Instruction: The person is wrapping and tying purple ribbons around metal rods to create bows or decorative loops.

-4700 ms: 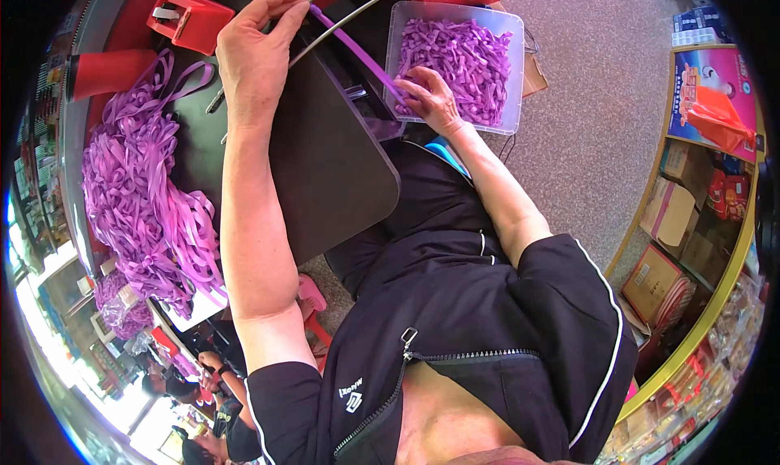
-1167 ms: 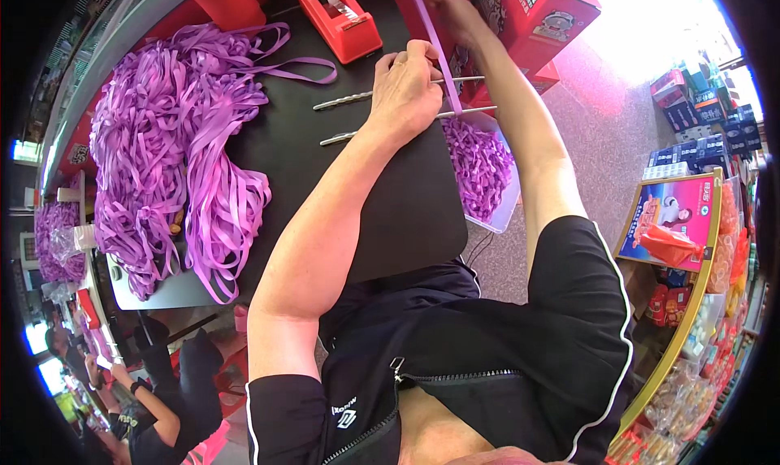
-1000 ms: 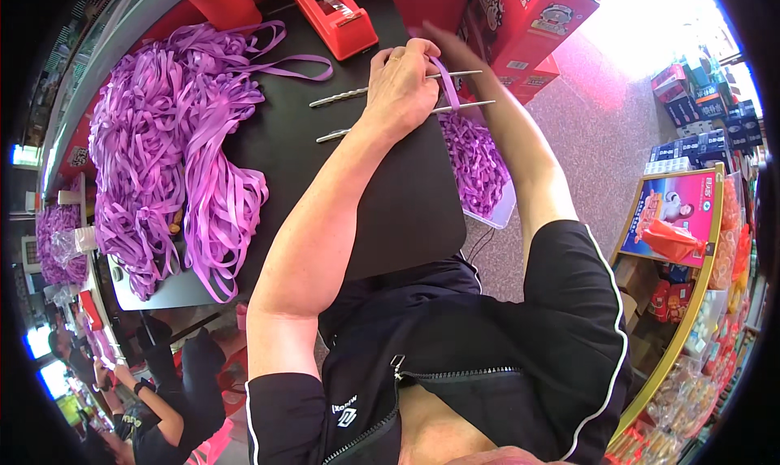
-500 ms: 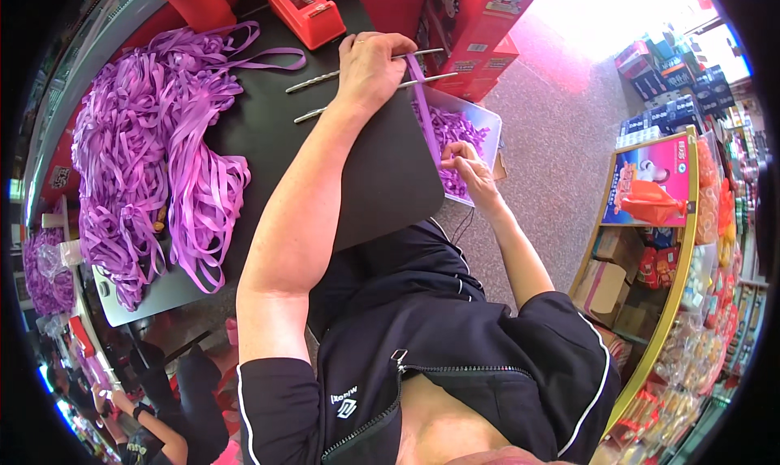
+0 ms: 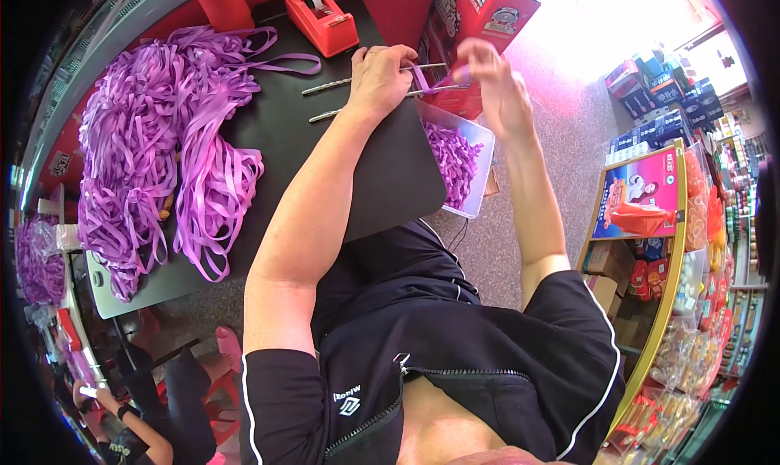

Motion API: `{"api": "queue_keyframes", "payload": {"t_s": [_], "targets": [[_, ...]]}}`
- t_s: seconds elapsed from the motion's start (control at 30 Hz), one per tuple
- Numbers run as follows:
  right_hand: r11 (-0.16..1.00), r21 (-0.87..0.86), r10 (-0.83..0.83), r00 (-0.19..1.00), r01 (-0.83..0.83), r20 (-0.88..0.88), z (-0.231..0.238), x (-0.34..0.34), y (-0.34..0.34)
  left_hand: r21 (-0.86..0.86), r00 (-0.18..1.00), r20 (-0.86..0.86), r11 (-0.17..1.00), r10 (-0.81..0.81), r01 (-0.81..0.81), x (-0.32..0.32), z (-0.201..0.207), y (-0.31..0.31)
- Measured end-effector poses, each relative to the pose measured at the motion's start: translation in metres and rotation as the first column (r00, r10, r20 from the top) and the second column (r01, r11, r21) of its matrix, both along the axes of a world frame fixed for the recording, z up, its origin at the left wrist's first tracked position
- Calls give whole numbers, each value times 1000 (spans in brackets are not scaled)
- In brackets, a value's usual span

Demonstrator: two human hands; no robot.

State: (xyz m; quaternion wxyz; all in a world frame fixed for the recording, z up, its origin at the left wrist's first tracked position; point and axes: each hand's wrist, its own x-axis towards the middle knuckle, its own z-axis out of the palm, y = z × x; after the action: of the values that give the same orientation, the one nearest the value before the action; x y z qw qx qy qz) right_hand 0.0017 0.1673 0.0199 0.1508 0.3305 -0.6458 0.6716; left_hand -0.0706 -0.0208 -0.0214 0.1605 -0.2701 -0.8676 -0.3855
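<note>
My left hand rests over two thin metal rods, the upper rod and the lower rod, at the far edge of the black tabletop. Its fingers are closed on a narrow purple ribbon by the rods. The ribbon runs across toward my right hand, which is raised past the rod ends and smeared by motion; its fingers look bent round the ribbon's end. Below the rods, a whitish plastic bin holds many short purple ribbon pieces.
A big heap of purple ribbon covers the table's left side. Behind it stand a red tape dispenser and a red cylinder. Red cartons are at the back; a goods shelf is right. Another person sits lower left.
My right hand has swung up and away from over the bin to beside the rod ends. The ribbon that hung toward it now crosses the rods sideways. My left hand stays by the rods.
</note>
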Motion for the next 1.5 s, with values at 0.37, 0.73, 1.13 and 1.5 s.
{"api": "queue_keyframes", "payload": {"t_s": [0.37,0.73,1.13,1.5], "targets": [[989,144,-48,878,-25,477,-44,-145,5,76,980,-146,990,133,-123,0,-1,9],[977,211,-175,620,15,765,-122,-105,9,80,998,-65,997,7,-2,1,3,4],[988,127,-151,684,85,714,-46,22,-10,-88,999,-40,996,12,-16,1,2,-1],[995,66,-92,499,68,862,-34,7,-3,198,959,253,963,128,-181,44,56,4]]}}
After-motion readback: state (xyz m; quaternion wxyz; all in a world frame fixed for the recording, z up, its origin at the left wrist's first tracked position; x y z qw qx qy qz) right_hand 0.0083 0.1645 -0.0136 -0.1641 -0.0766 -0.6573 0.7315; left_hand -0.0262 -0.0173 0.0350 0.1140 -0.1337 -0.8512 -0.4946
